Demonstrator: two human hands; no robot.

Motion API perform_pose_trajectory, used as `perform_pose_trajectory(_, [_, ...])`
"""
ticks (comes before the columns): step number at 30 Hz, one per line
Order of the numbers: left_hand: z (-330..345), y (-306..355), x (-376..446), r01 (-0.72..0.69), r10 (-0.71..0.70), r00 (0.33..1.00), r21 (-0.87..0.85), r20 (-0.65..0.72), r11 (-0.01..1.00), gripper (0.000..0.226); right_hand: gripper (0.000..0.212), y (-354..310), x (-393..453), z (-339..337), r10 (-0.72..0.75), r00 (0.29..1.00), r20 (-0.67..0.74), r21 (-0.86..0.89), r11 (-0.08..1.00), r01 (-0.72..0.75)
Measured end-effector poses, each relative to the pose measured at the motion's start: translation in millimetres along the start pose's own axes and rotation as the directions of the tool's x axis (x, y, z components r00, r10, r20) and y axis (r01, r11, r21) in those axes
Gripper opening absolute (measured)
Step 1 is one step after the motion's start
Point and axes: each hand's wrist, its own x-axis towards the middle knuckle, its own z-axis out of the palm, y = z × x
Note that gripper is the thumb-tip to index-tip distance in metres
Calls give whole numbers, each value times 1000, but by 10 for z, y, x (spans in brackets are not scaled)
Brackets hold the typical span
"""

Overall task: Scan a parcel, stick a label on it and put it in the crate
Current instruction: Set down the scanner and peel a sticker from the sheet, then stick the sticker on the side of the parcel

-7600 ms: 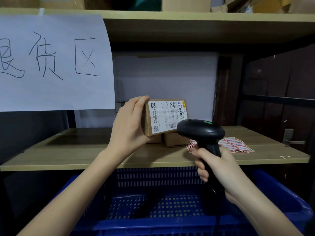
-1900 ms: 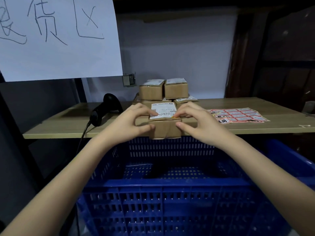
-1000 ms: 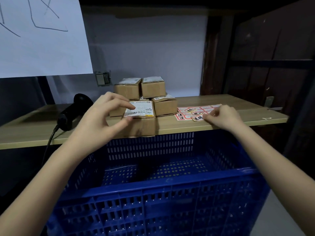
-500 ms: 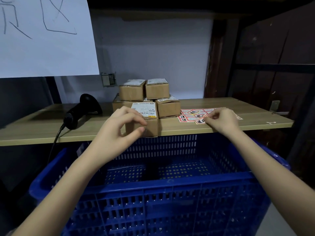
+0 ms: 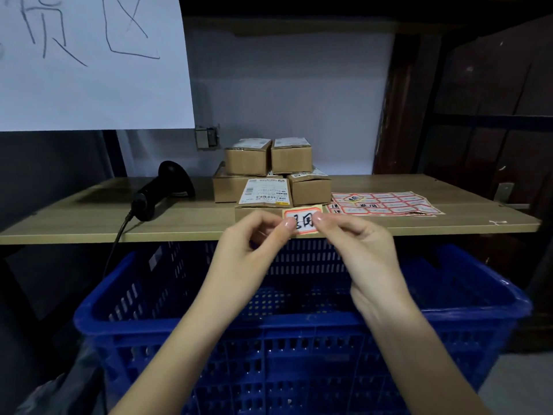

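Both hands meet above the blue plastic crate, pinching one red-bordered label between them: the left hand grips its left edge with thumb and forefinger, the right hand its right edge, the other fingers curled in. The label is held just in front of the parcel, a small cardboard box with a white shipping slip on top, which sits at the front edge of the wooden shelf. Behind it stand four stacked boxes. A sticker sheet lies to the right, and a black barcode scanner to the left.
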Motion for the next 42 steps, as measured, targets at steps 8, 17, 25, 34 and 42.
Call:
perform_pose_trajectory(8, [-95, -117, -50, 54, -50, 998, 99, -42, 994, 24, 3, 80, -120, 137, 98, 993, 67, -38, 995, -96])
perform_pose_trajectory(17, [-134, -67, -39, 38, -22, 995, 163, -98, 986, 20, 9, 139, -178, 96, 80, 986, 146, -179, 982, -53])
perform_pose_trajectory(25, [-31, -66, -86, -225, 640, 754, 859, -145, 460, 17, 23, 126, -134, 182, -136, 981, 141, -185, 969, 162])
perform_pose_trajectory(34, [-25, -39, -71, -269, 621, 777, 838, -102, 475, 19, 22, 106, -78, 157, -345, 896, 281, -334, 840, 428])
perform_pose_trajectory(42, [-27, -60, -25, -292, 499, 857, 678, -128, 675, 18, 18, 197, -10, 87, -447, 839, 311, -409, 734, 543])
